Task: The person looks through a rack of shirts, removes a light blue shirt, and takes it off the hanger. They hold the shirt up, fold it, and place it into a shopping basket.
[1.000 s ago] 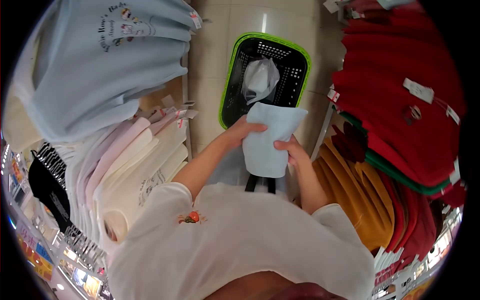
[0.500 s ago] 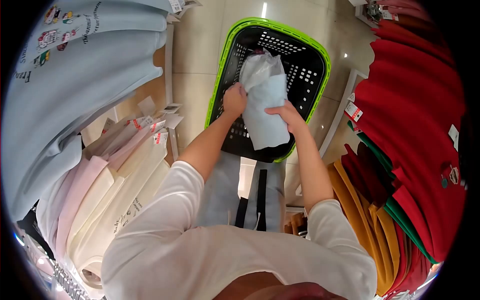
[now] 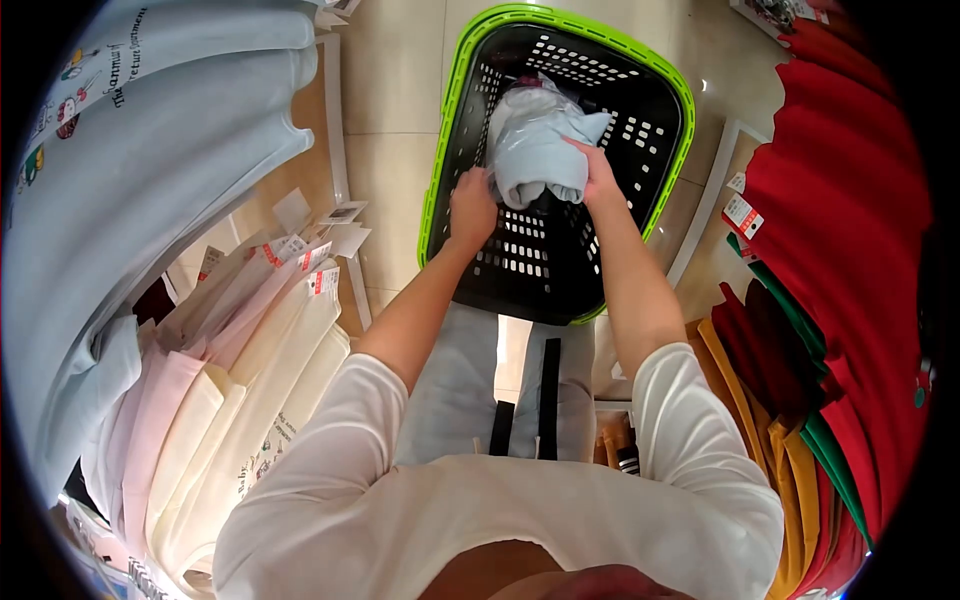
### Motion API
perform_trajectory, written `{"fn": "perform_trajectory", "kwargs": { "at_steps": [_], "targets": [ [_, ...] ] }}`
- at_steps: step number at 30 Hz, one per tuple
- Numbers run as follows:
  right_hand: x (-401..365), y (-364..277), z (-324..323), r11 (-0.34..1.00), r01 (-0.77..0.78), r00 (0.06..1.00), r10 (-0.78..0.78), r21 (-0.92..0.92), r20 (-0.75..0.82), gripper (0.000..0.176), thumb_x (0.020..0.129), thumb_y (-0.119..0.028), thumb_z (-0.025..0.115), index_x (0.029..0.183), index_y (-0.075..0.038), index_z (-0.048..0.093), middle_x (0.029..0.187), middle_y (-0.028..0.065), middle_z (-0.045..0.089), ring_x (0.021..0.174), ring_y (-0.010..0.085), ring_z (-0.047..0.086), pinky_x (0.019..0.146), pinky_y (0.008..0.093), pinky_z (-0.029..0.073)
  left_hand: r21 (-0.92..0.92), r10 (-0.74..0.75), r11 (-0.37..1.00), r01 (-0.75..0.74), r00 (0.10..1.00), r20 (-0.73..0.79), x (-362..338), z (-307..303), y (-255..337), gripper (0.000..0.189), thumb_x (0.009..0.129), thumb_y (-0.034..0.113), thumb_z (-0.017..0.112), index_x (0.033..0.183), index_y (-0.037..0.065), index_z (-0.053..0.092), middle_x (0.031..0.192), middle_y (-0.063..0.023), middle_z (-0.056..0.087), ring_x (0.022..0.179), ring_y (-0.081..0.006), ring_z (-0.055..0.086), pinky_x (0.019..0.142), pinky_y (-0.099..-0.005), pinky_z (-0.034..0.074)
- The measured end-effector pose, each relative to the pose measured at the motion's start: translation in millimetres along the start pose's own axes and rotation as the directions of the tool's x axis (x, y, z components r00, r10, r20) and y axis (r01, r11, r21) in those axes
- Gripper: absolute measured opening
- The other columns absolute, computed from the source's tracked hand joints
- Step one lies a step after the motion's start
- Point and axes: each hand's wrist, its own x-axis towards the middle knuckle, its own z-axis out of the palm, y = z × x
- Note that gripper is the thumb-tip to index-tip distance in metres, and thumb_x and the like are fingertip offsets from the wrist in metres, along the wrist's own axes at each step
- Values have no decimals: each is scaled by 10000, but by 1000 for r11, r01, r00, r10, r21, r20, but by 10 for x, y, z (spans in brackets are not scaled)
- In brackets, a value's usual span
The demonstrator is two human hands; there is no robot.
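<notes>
A folded light blue garment (image 3: 545,150), partly covered by clear plastic, is bunched up over the inside of a black basket (image 3: 520,275) with a bright green rim. My left hand (image 3: 473,205) is closed at the garment's left edge, its fingertips against the plastic. On the right side, my right hand (image 3: 598,178) grips the pale blue fabric, thumb on top and the other fingers mostly hidden. A small dark red item shows at the bundle's far end.
Light blue garments (image 3: 200,110) hang at the left, above cream ones (image 3: 255,400) with price tags. Red garments (image 3: 830,200) and mustard ones (image 3: 790,480) hang at the right. Tiled floor (image 3: 390,90) lies around the basket.
The garment's near end has been folded away from my body, making the bundle shorter. My right hand has moved up with it. The basket sits slightly farther right and higher in view.
</notes>
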Motion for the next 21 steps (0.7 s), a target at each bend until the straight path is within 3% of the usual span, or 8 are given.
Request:
{"fn": "perform_trajectory", "kwargs": {
  "at_steps": [2,4,5,8,9,13,17,21],
  "targets": [
    [-54,76,-8,993,82,997,-81,88,-9,392,881,-104,659,1233,48,578,1149,188,656,1031,327,660,925,462,550,-86,-10,996,8,1000,-22,-39,16,21,74,953,61,511,984,12,558,904,-251,625,849,-482,597,706,-522,476],
    [102,230,-87,971,164,970,-190,-172,-149,510,850,-94,667,1322,24,515,1243,176,618,1097,338,619,985,479,495,-142,-28,989,25,1000,-15,-59,14,94,86,972,78,508,994,14,561,891,-254,639,839,-480,605,692,-507,478],
    [225,287,-188,867,210,916,-336,-453,-218,563,820,-96,691,1338,16,502,1230,186,628,1116,344,618,976,468,502,-155,-39,987,39,999,3,-60,14,139,89,976,82,506,995,14,559,878,-254,639,831,-481,607,687,-504,478],
    [475,356,-272,284,9,804,-572,-959,-162,721,779,-115,679,1438,-21,403,1230,222,634,1146,376,614,972,444,500,-171,-24,985,29,999,32,-73,20,181,102,985,100,503,1003,17,560,837,-249,638,792,-482,613,663,-506,477],
    [512,382,-266,48,-102,794,-598,-994,-111,773,774,-124,662,1480,-36,359,1237,236,631,1152,389,613,974,438,495,-162,-14,987,20,999,35,-80,32,175,104,984,103,505,1004,16,560,835,-247,639,786,-480,614,659,-507,477],
    [208,460,343,-516,-210,939,-344,-831,-24,814,802,-151,624,1542,-196,289,1225,219,645,1154,361,625,942,446,512,-116,-18,993,37,987,158,-19,12,245,133,949,79,535,1057,4,528,911,-277,640,849,-507,600,719,-547,479],
    [384,565,244,-729,-138,981,-192,-670,7,795,846,-178,601,1553,-152,239,1191,191,663,1090,346,655,891,427,533,-83,-16,996,32,982,189,123,35,314,333,886,108,611,1178,1,493,1106,-261,595,1012,-475,571,833,-516,481],
    [291,666,246,-655,-139,972,-235,-743,26,885,840,-194,600,1564,-64,108,1166,214,667,1051,384,658,884,437,537,99,0,995,-11,993,114,469,163,361,692,805,161,688,1368,-22,330,1297,-278,446,1185,-471,462,968,-506,436]
  ]
}}
